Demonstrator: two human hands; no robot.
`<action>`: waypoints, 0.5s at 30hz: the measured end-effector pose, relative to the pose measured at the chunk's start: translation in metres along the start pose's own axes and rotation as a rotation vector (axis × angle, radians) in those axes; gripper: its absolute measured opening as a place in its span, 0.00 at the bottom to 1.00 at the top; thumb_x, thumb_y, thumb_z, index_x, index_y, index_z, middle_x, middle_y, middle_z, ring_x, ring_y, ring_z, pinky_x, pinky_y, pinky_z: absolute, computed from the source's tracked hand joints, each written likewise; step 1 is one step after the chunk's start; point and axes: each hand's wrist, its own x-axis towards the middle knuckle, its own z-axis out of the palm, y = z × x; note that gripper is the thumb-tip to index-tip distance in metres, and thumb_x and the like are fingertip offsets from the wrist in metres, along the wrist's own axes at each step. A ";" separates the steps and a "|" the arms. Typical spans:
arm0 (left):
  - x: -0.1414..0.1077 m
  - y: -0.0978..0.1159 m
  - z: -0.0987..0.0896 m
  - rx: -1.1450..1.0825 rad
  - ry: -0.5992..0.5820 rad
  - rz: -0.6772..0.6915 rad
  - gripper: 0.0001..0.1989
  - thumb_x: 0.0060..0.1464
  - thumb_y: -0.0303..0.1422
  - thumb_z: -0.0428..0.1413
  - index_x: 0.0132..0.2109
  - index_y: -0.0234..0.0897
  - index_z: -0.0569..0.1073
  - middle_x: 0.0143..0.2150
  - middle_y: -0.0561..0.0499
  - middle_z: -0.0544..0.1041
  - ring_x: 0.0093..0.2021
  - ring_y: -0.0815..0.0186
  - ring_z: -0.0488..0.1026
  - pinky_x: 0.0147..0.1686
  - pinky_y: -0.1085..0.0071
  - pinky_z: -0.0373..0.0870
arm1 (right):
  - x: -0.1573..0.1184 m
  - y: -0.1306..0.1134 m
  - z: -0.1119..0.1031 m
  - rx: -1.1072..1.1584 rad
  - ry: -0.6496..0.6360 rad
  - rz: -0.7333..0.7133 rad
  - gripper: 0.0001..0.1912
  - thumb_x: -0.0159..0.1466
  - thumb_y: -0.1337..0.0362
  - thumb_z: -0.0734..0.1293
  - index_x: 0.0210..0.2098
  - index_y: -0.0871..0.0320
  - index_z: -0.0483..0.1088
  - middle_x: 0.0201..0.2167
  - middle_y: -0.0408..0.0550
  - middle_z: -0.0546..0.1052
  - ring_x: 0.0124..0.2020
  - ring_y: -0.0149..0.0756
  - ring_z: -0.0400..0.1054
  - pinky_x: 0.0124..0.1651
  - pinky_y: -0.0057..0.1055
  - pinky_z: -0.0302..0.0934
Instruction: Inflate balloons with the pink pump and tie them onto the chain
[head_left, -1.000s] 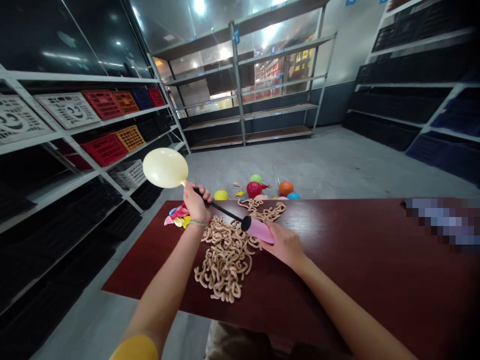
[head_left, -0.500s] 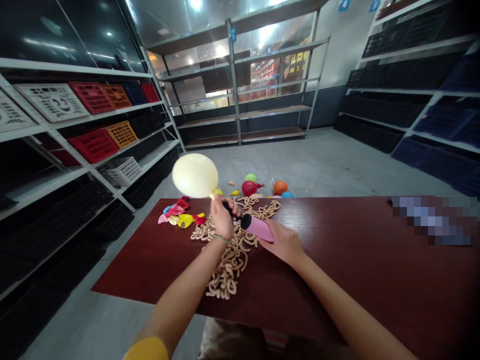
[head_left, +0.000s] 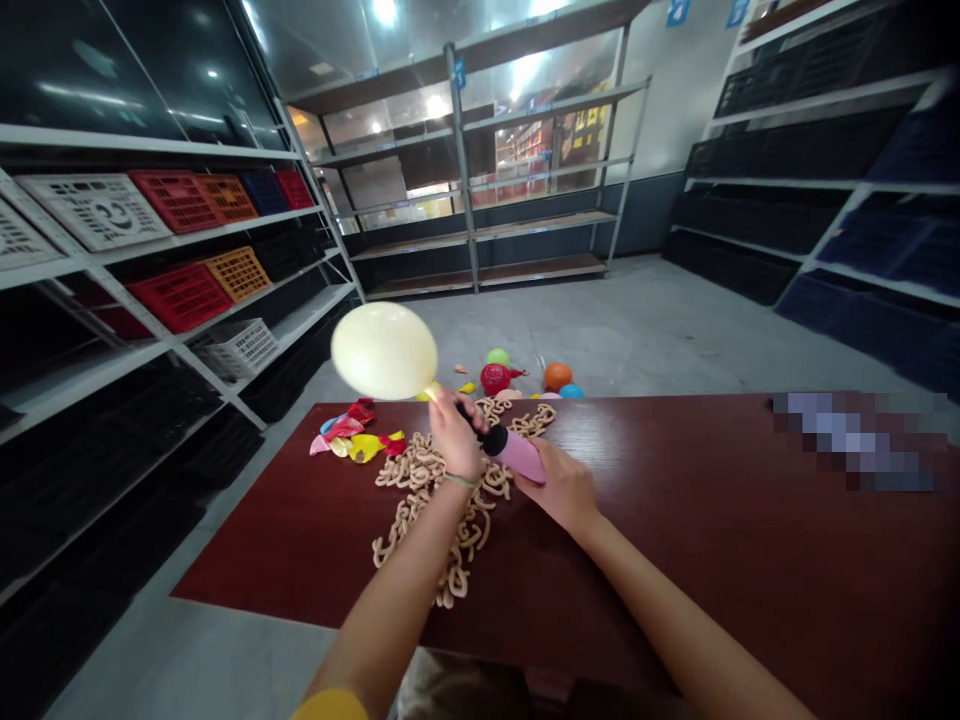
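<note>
A pale yellow inflated balloon [head_left: 384,350] points up and left, its neck pinched in my left hand [head_left: 456,435]. The fingers of that hand also wrap round the black end of a hand balloon pump [head_left: 521,456], so the join of neck and nozzle is mostly hidden. My right hand [head_left: 564,482] is closed round the pump's pink body, to the right of my left hand. Beneath both hands lies a spread of beige, curled, stick-like pieces [head_left: 409,520] on the dark red table [head_left: 675,520]. Limp balloons [head_left: 356,432] in several colours lie left of them.
Inflated balloons, among them a red one [head_left: 495,378] and an orange one [head_left: 557,376], rest on the floor past the table's far edge. A blurred-out flat object [head_left: 855,440] lies at the table's right. Shelves with crates [head_left: 180,200] stand left; more racks stand behind and right.
The pump's pink body has come closer to my left hand, shortening the gap between them. The balloon looks slightly larger. The whole view has shifted a little.
</note>
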 end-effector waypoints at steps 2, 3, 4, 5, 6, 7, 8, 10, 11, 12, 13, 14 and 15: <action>-0.010 -0.012 -0.001 -0.003 -0.029 -0.032 0.18 0.59 0.48 0.51 0.32 0.41 0.58 0.20 0.59 0.61 0.14 0.75 0.57 0.14 0.77 0.54 | -0.001 0.000 -0.002 -0.009 -0.016 -0.016 0.21 0.60 0.55 0.68 0.50 0.57 0.66 0.40 0.49 0.78 0.37 0.41 0.74 0.36 0.31 0.61; -0.010 -0.012 -0.004 0.002 -0.028 -0.046 0.18 0.59 0.48 0.51 0.32 0.40 0.57 0.20 0.59 0.61 0.13 0.75 0.57 0.14 0.77 0.54 | -0.001 -0.001 -0.003 -0.011 -0.028 -0.033 0.21 0.60 0.55 0.67 0.50 0.56 0.66 0.40 0.49 0.78 0.37 0.41 0.74 0.37 0.31 0.62; -0.007 -0.008 -0.008 0.011 -0.018 -0.057 0.18 0.59 0.48 0.52 0.32 0.40 0.57 0.20 0.60 0.61 0.13 0.75 0.56 0.14 0.78 0.54 | -0.001 -0.003 -0.004 -0.009 -0.045 -0.055 0.21 0.61 0.55 0.67 0.51 0.56 0.66 0.40 0.50 0.79 0.38 0.40 0.74 0.37 0.31 0.62; -0.002 0.000 -0.013 0.024 -0.003 -0.068 0.18 0.59 0.47 0.52 0.32 0.40 0.58 0.19 0.60 0.61 0.13 0.75 0.56 0.14 0.78 0.54 | -0.001 -0.004 -0.005 -0.004 -0.061 -0.076 0.21 0.61 0.55 0.66 0.51 0.56 0.66 0.40 0.50 0.79 0.38 0.40 0.74 0.38 0.31 0.62; 0.006 0.012 -0.017 0.038 0.011 -0.073 0.17 0.59 0.47 0.52 0.32 0.40 0.58 0.19 0.60 0.61 0.13 0.75 0.56 0.14 0.78 0.53 | -0.001 -0.005 -0.005 0.002 -0.074 -0.093 0.21 0.62 0.54 0.66 0.51 0.56 0.66 0.40 0.50 0.79 0.38 0.40 0.74 0.38 0.32 0.63; 0.015 0.025 -0.021 0.049 0.022 -0.072 0.17 0.59 0.46 0.52 0.32 0.40 0.58 0.19 0.60 0.60 0.14 0.75 0.56 0.14 0.78 0.53 | -0.001 -0.006 -0.005 0.012 -0.081 -0.106 0.21 0.62 0.54 0.66 0.52 0.56 0.66 0.41 0.51 0.79 0.38 0.40 0.74 0.38 0.32 0.63; 0.026 0.040 -0.023 0.058 0.028 -0.063 0.16 0.58 0.46 0.53 0.32 0.40 0.58 0.19 0.60 0.60 0.14 0.75 0.56 0.14 0.78 0.53 | -0.001 -0.007 -0.004 0.024 -0.083 -0.114 0.22 0.62 0.54 0.66 0.52 0.56 0.66 0.41 0.51 0.79 0.39 0.41 0.74 0.39 0.32 0.63; 0.045 0.067 -0.023 0.064 0.029 -0.016 0.15 0.59 0.45 0.52 0.32 0.41 0.58 0.20 0.60 0.60 0.14 0.75 0.56 0.14 0.78 0.51 | -0.001 -0.007 -0.002 0.054 -0.080 -0.117 0.23 0.62 0.53 0.66 0.53 0.56 0.65 0.43 0.51 0.78 0.39 0.41 0.75 0.39 0.33 0.64; 0.053 0.078 -0.021 0.062 0.033 0.008 0.15 0.59 0.45 0.52 0.32 0.41 0.58 0.20 0.60 0.60 0.14 0.75 0.55 0.14 0.78 0.51 | -0.001 -0.007 -0.001 0.067 -0.078 -0.110 0.23 0.62 0.53 0.66 0.54 0.56 0.65 0.43 0.51 0.78 0.39 0.41 0.75 0.39 0.33 0.64; 0.059 0.085 -0.018 0.055 0.042 0.032 0.16 0.59 0.45 0.52 0.32 0.41 0.58 0.20 0.60 0.59 0.14 0.76 0.55 0.14 0.78 0.50 | 0.000 -0.006 0.001 0.076 -0.075 -0.100 0.23 0.62 0.53 0.66 0.54 0.55 0.65 0.44 0.51 0.78 0.39 0.41 0.75 0.39 0.33 0.65; 0.062 0.088 -0.014 0.042 0.055 0.055 0.16 0.59 0.46 0.52 0.32 0.40 0.58 0.20 0.60 0.59 0.14 0.76 0.54 0.14 0.78 0.49 | 0.000 -0.005 0.002 0.081 -0.067 -0.086 0.24 0.62 0.53 0.66 0.54 0.55 0.65 0.44 0.50 0.78 0.39 0.41 0.75 0.38 0.33 0.65; 0.063 0.087 -0.010 0.023 0.068 0.075 0.16 0.59 0.46 0.52 0.32 0.40 0.58 0.20 0.60 0.59 0.14 0.76 0.54 0.14 0.79 0.48 | -0.001 -0.003 0.003 0.080 -0.054 -0.067 0.24 0.62 0.53 0.66 0.54 0.54 0.65 0.43 0.50 0.79 0.39 0.41 0.75 0.38 0.33 0.65; 0.062 0.081 -0.005 0.006 0.073 0.087 0.17 0.59 0.47 0.52 0.33 0.41 0.58 0.20 0.60 0.59 0.14 0.76 0.54 0.14 0.79 0.48 | -0.001 -0.002 0.004 0.075 -0.034 -0.044 0.23 0.62 0.53 0.66 0.54 0.54 0.66 0.42 0.50 0.79 0.39 0.41 0.75 0.38 0.33 0.64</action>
